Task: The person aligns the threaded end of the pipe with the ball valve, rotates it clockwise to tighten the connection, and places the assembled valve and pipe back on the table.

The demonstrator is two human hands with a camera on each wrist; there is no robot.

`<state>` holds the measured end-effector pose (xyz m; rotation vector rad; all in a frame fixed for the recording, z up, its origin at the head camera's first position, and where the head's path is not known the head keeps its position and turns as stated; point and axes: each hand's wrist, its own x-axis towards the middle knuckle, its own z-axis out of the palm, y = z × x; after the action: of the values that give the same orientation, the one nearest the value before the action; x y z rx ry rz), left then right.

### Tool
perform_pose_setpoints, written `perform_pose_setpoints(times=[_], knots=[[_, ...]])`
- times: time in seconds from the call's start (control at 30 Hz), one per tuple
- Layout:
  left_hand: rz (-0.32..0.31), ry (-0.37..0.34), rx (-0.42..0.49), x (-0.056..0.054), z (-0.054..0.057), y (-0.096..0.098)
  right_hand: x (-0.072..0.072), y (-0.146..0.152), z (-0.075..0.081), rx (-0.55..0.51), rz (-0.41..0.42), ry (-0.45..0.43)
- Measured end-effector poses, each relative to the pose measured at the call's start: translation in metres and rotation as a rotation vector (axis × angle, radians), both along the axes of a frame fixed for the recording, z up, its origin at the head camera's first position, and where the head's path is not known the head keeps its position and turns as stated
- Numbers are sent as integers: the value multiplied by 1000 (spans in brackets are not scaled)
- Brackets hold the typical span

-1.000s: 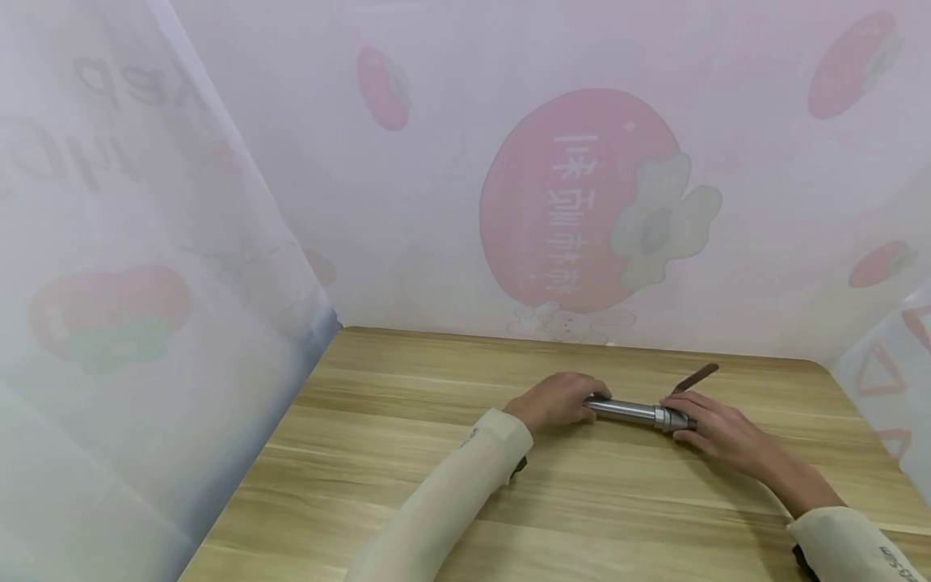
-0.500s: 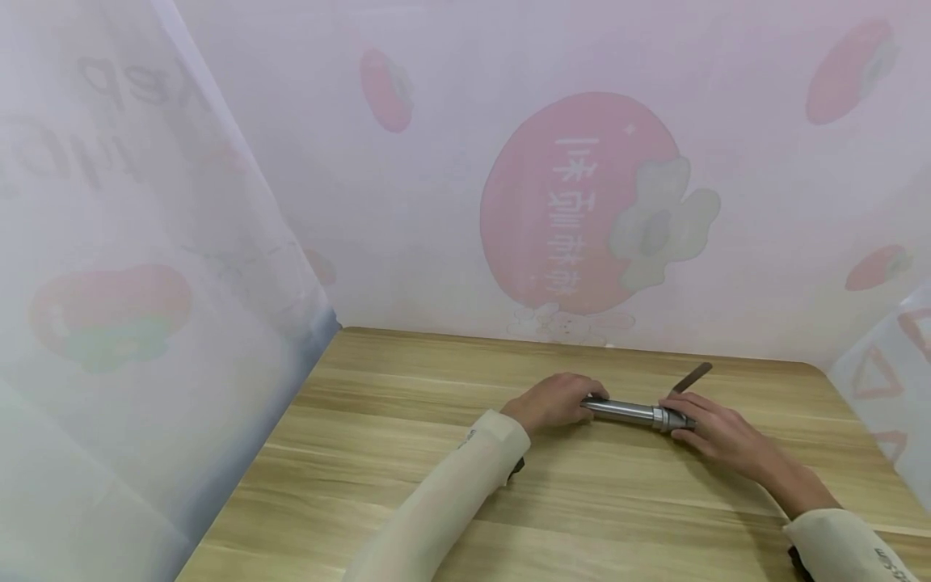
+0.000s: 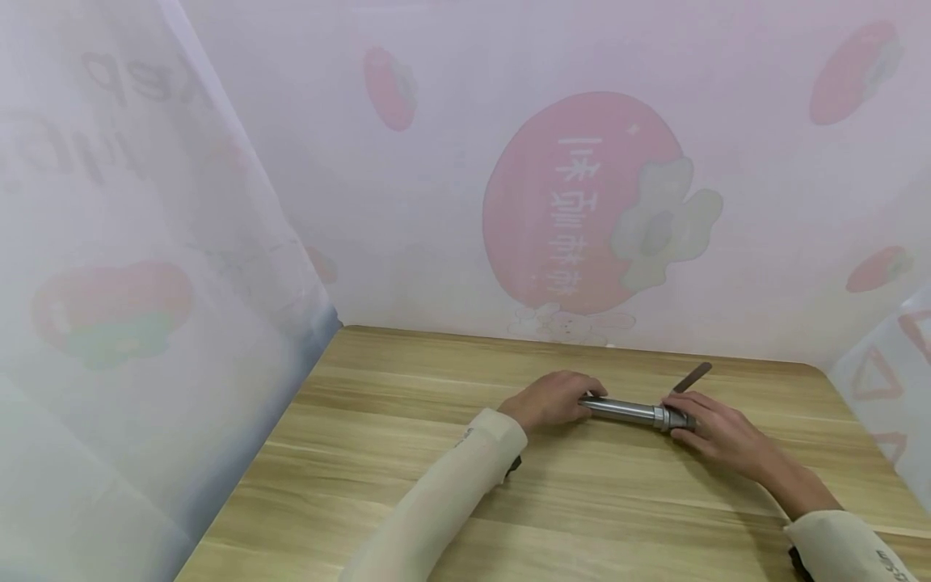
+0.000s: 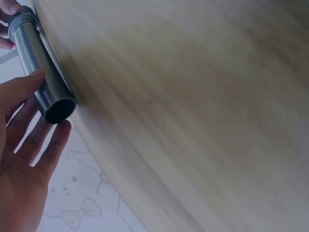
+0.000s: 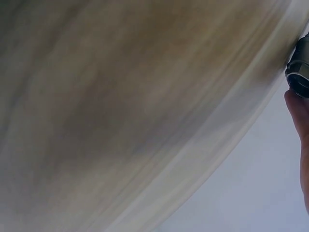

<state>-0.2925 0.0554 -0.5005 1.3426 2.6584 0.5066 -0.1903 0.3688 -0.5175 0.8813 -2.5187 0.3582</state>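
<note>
A shiny steel pipe (image 3: pixel 624 411) lies low over the wooden table, joined by a hexagonal collar to a ball valve (image 3: pixel 675 419) at its right end. The valve's flat brown lever (image 3: pixel 692 377) sticks up and away at an angle. My left hand (image 3: pixel 554 399) holds the pipe's left end between thumb and fingers; the left wrist view shows the pipe's open round mouth (image 4: pixel 60 110) just beyond the fingertips. With thumb and fingers, my right hand (image 3: pixel 723 432) grips the valve, covering part of it. A threaded opening (image 5: pixel 299 84) shows at the right wrist view's edge.
The wood-grain table (image 3: pixel 407 453) ends at a rounded back edge. Behind it hangs a pale curtain (image 3: pixel 429 202) printed with fruit, and another curtain (image 3: pixel 109 388) runs along the left side. More printed cloth (image 3: pixel 880 372) borders the right.
The lever has tipped very slightly to the left since a second ago. Both hands keep their hold and have drifted only a little leftward.
</note>
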Motion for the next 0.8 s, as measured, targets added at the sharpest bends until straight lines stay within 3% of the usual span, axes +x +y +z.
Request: perform_pose_setpoints(times=[0.27,0.47,0.8], knots=[[43,-23,14,-1,7,-18,0,-6,9,-10,-21,64],[80,-74,32,-5,10,-37,-2,-19,17,-17,-7,48],[93,-70,34,-8,7,-69,-6,-47,24,-12,-22,12]])
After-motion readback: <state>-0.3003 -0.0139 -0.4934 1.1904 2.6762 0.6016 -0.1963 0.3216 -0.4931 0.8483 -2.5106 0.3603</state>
